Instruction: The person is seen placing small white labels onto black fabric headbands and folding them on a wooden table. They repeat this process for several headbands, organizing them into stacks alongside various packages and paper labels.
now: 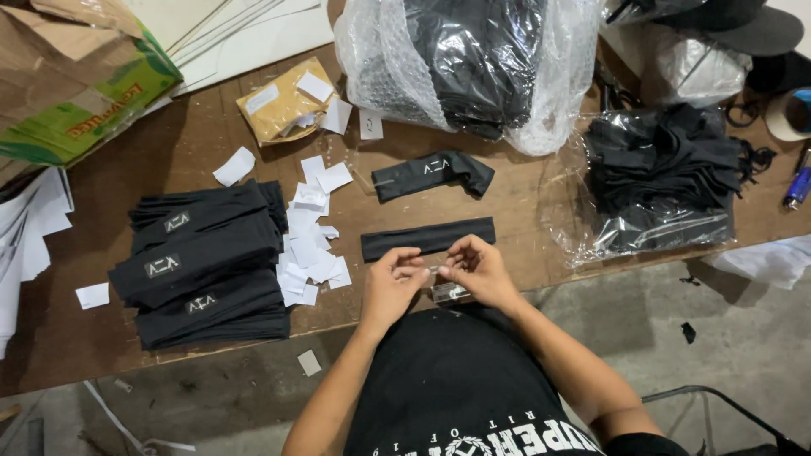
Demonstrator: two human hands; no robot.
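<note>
While the band (428, 237) lies flat, long axis left-right, left hand (393, 283) and right hand (479, 270) pinch a clear sleeve (449, 291).

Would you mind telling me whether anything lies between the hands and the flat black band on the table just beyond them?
Nothing visible does. The left hand and right hand pinch a small clear piece at the table edge, and the flat black band lies just past the fingertips across bare wood.

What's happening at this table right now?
A person seated at a wooden table has both hands together at its edge: the left hand and right hand pinch a small clear item. A flat black band lies just beyond, a stack of folded bands and paper slips further left.
</note>
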